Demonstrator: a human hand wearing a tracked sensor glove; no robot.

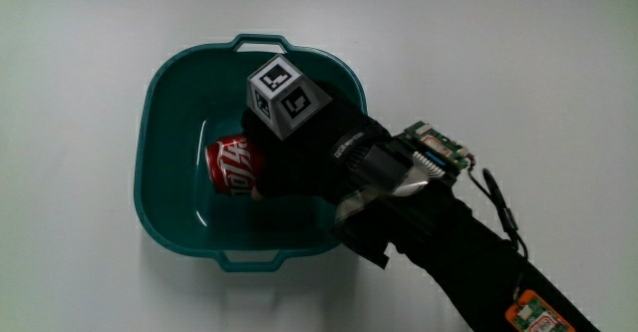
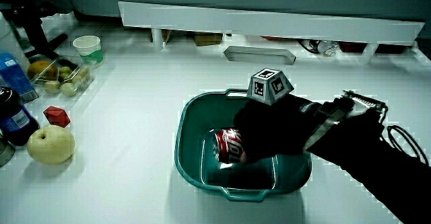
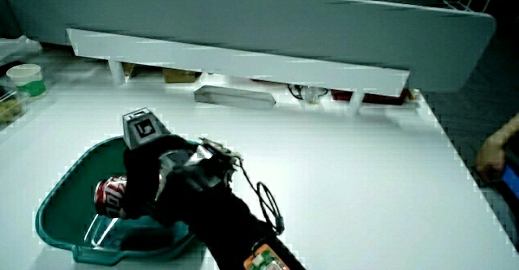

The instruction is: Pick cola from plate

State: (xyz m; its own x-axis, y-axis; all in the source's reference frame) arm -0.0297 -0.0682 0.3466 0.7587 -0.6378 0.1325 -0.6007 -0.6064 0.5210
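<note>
A red cola can lies on its side in a teal basin with two handles. The hand, in a black glove with a patterned cube on its back, reaches down into the basin over one end of the can. Its fingers are curled around that end and the other end sticks out. Both side views show the same: the can lies low in the basin under the hand. The forearm crosses the basin's rim on the side nearer to the person.
In a side view, a yellow pear, a small red cube, a dark bottle, a clear box of fruit and a paper cup stand at the table's edge. A grey tray lies by the low partition.
</note>
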